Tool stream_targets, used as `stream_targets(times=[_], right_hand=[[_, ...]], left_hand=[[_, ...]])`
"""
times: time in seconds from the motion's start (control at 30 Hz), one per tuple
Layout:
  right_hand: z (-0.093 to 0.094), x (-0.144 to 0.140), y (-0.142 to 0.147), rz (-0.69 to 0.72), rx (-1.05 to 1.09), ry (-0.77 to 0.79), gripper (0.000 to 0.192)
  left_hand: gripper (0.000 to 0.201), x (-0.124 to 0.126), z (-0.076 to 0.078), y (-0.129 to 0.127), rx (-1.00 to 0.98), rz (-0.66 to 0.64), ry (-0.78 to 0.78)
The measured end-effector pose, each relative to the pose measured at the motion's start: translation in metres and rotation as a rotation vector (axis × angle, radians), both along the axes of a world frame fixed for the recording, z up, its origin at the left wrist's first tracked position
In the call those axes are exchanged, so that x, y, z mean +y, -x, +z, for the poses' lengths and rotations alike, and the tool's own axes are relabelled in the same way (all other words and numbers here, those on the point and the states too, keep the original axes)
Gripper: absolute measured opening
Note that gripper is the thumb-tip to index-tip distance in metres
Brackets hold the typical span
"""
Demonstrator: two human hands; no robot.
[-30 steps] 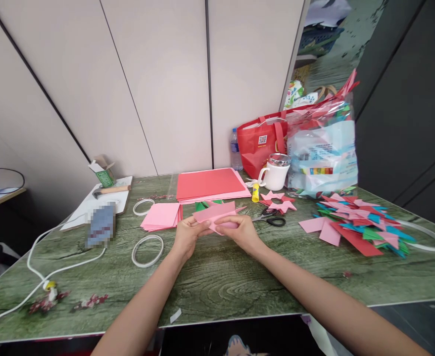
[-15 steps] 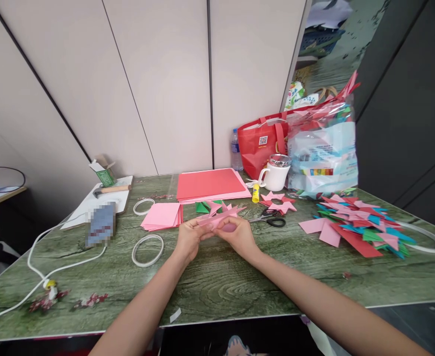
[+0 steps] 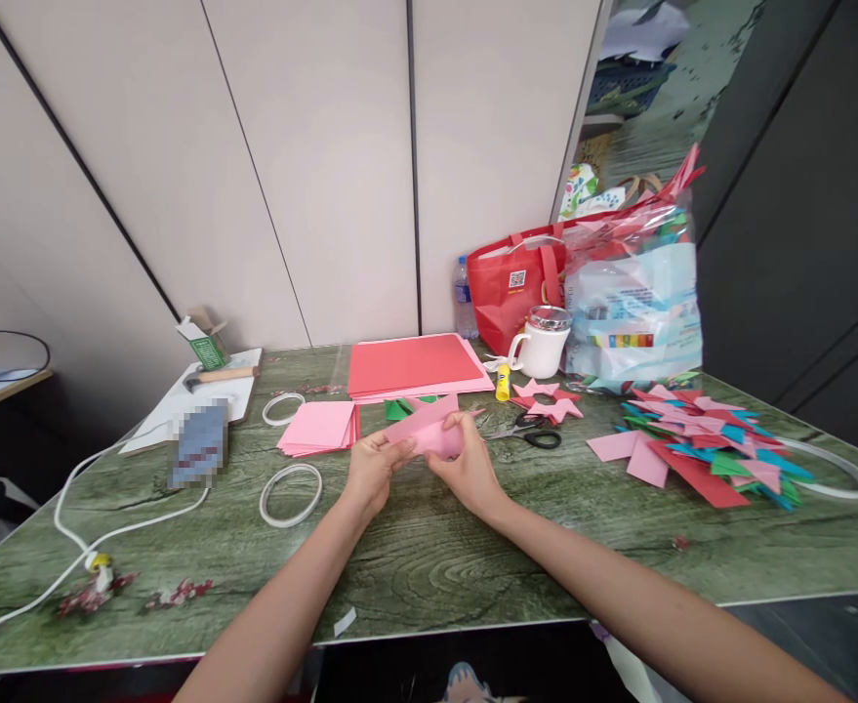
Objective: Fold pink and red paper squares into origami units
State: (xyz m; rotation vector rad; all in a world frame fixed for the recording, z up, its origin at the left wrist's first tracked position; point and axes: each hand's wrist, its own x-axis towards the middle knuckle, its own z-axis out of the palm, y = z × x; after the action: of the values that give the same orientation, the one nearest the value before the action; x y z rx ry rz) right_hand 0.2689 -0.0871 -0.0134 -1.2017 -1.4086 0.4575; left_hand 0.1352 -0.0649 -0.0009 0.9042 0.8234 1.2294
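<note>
Just above the green table [image 3: 429, 557], both hands pinch one pink paper [image 3: 429, 432] between them: the left hand [image 3: 371, 469] grips its near left edge, the right hand [image 3: 467, 467] closes on its right side (fingers curled over the top). Left of it lies a pink stack [image 3: 318, 427] and a white ring [image 3: 291, 494]; scissors [image 3: 535, 433] lie just right, with a red stack [image 3: 414, 364] behind.
</note>
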Motion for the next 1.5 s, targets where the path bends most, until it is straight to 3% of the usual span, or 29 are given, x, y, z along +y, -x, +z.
stream_targets(times=[0.17,0.33,0.47,0.63,0.9,1.1,1.33,1.5], right_hand=[[0.0,-0.001,0.001,0.001,0.061,-0.005,0.044],[-0.003,0.006,-0.004,0.206,0.33,0.005,0.048],[-0.002,0.013,-0.012,0.272,0.498,0.118,0.055],[0.0,0.008,-0.004,0.468,0.598,0.285,0.068],[0.0,0.004,-0.002,0.251,0.53,0.344,0.033],[0.006,0.004,-0.006,0.3,0.596,0.483,0.029],[0.006,0.007,-0.009,0.353,0.718,0.544,0.033],[0.006,0.006,-0.008,0.406,0.723,0.534,0.038]], left_hand=[[0.034,0.002,0.003,0.002,-0.027,-0.013,0.036],[0.028,0.009,0.011,0.011,-0.082,0.034,0.055],[0.027,0.013,0.013,0.015,-0.107,0.149,0.027],[0.033,0.009,0.007,0.01,-0.042,0.074,0.018],[0.036,0.001,0.007,0.004,0.133,-0.028,0.017],[0.032,0.001,0.01,0.006,0.179,-0.047,-0.007],[0.017,0.002,0.019,0.007,0.056,-0.063,-0.057],[0.011,0.005,0.018,0.007,0.046,0.034,-0.059]])
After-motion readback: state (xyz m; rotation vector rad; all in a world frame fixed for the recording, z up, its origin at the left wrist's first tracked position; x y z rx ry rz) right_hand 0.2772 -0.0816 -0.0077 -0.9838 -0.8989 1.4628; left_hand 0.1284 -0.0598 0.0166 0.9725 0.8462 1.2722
